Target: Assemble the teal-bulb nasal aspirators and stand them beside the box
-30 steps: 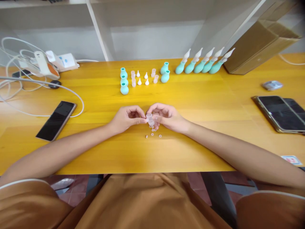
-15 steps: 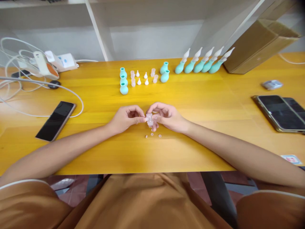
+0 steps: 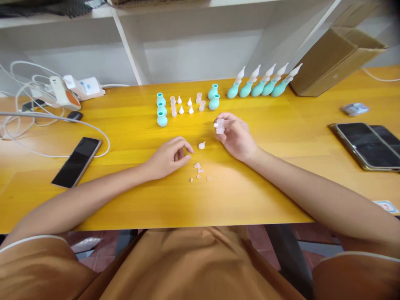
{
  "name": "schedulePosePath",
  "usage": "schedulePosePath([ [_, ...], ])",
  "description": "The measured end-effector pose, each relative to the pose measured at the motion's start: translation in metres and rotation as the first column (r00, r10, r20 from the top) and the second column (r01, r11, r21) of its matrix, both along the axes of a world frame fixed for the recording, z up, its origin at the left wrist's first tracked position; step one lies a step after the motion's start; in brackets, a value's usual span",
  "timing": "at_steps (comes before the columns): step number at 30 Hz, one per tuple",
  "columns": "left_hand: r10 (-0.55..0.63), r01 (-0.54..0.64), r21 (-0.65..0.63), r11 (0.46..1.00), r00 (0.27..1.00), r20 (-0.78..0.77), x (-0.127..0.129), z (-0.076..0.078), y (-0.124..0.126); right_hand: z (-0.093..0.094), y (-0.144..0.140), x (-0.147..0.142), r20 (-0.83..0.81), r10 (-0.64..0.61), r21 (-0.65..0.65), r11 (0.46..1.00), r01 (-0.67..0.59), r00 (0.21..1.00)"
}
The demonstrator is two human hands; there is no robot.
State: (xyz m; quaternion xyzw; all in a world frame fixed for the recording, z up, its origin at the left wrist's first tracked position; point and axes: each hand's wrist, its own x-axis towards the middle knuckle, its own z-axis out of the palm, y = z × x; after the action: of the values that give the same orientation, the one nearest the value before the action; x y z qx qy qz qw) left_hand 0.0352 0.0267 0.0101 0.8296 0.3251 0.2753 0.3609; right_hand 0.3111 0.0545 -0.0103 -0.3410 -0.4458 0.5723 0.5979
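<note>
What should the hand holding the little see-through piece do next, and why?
Probably set the clear piece down beside the teal bulbs. The right hand holds it raised near that row, where similar clear pieces stand.

We see a yellow wooden table. Along its far edge stand three teal bulbs in a column, small clear caps and white tips beside them, two more bulbs, and a row of five assembled teal aspirators leaning near a cardboard box. A white tip and tiny pale rings lie near the middle. At left we find a black phone, cables and chargers; at right, two phones and a small packet.
</note>
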Motion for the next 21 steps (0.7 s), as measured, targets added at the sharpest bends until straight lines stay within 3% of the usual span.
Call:
schedulePosePath([
  [3,-0.043,0.074,0.163,0.984,0.982,-0.185,0.007,0.008,0.004,-0.005,0.005,-0.001,-0.006,0.013,-0.007,1.000,-0.014,1.000],
  [6,-0.031,0.102,0.238,0.966,0.958,-0.285,0.021,0.011,0.014,-0.006,0.003,-0.004,-0.019,0.055,-0.007,0.998,-0.055,0.998],
  [14,0.138,-0.098,0.146,0.984,0.945,-0.296,0.059,-0.002,0.049,-0.009,0.001,-0.006,0.032,0.065,0.072,0.995,-0.067,0.997],
  [21,0.007,0.030,0.128,0.991,0.960,-0.279,0.047,0.005,0.050,-0.012,-0.002,-0.009,0.156,0.010,0.222,0.974,-0.045,0.988],
])
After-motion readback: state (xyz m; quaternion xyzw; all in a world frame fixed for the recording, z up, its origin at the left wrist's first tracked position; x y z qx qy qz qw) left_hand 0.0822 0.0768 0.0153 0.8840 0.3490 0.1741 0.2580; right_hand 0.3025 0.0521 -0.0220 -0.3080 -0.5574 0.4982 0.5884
